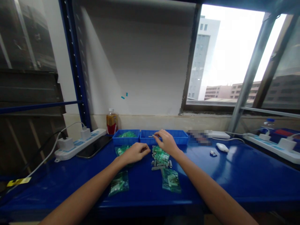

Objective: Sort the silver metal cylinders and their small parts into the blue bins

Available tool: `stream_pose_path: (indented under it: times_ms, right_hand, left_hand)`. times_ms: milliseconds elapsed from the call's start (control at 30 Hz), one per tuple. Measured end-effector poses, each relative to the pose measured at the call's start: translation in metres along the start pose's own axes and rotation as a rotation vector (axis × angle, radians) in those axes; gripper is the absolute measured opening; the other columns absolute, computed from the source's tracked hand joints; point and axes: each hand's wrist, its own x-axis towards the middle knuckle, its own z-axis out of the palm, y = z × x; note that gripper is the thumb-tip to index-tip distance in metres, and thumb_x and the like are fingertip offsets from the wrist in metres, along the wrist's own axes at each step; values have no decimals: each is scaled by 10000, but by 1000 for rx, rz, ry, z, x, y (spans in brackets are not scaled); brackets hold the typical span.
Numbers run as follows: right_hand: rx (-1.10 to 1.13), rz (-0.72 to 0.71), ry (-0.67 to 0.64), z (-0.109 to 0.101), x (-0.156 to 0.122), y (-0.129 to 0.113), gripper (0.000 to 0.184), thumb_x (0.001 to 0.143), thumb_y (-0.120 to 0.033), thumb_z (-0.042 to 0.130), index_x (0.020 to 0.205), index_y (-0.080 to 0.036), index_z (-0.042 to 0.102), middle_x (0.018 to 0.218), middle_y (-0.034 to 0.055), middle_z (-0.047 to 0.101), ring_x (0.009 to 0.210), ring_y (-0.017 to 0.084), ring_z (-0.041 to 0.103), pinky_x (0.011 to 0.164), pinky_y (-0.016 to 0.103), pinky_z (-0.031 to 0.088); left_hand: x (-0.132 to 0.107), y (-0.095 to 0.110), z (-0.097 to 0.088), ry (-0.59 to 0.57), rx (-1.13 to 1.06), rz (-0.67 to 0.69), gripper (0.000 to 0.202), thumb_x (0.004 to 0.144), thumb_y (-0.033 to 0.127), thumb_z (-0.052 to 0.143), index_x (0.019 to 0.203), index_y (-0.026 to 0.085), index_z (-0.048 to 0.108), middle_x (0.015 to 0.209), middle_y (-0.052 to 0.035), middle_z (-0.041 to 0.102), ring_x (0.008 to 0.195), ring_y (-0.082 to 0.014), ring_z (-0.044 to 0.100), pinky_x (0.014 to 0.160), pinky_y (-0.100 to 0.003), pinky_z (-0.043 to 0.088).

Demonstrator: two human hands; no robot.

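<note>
Over the long blue bin point(180, 137), my right hand point(167, 142) pinches a small grey metal piece point(150, 136) between thumb and fingertips. My left hand point(137, 151) is closed just above the table, thumb against fingers; what it pinches, if anything, is hidden. A pile of green plastic bags point(160, 154) lies below my right hand, with loose grey metal pieces point(159, 166) at its near side. More green bags point(122, 150) lie partly behind my left hand. Nearer me are a left filled bag point(120, 182) and a right filled bag point(172, 180), both holding slim pale pieces.
A smaller blue bin point(126, 140) of green items adjoins the long one. Behind it stands a drink bottle point(112, 122). Left are a phone point(95, 147) and a power strip point(78, 144); right are a white earphone case point(222, 147) and another power strip point(272, 145).
</note>
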Motion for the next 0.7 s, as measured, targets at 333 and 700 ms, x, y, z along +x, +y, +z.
stream_pose_path:
  times_ms: [333,700]
  right_hand:
    - [-277,418,61,-19,-14,87,154,843,-247,530,822,-168,661,760,55,626,768,190,562,730,288,405]
    - [-450,547,0,-12,-26,104,145,820,-285,569,786,-192,676,820,84,661,835,219,543,683,301,372]
  left_hand:
    - [-3,0,5,-117,164,100,162,786,324,609,842,177,648,834,-40,649,762,-166,587,693,-237,419]
    - [-2,10,10,-107,225,122,104,803,282,585,821,195,638,862,-37,655,809,-177,595,713,-249,409]
